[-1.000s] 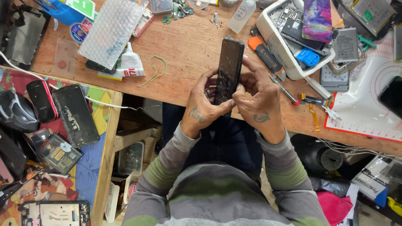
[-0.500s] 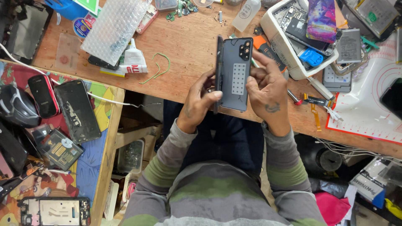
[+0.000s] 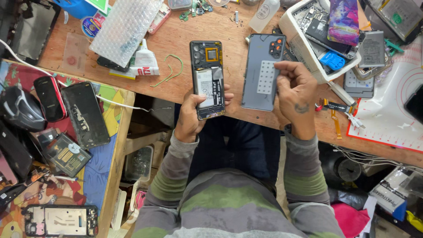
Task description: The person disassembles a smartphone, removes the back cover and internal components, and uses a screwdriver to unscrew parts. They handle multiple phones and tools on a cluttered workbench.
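Now that the back cover (image 3: 263,72) has come free of the phone (image 3: 207,81), your right hand (image 3: 296,99) pinches the cover's edge, while your left hand (image 3: 194,117) clasps the opened phone, innards exposed, just beside it.

Upper left of frame: round blue label (image 3: 90,26) flat on the counter (image 3: 176,26). Beside the bubble wrap, white glue tube with red label (image 3: 144,63). Lower right corner: white-and-blue box (image 3: 390,196).
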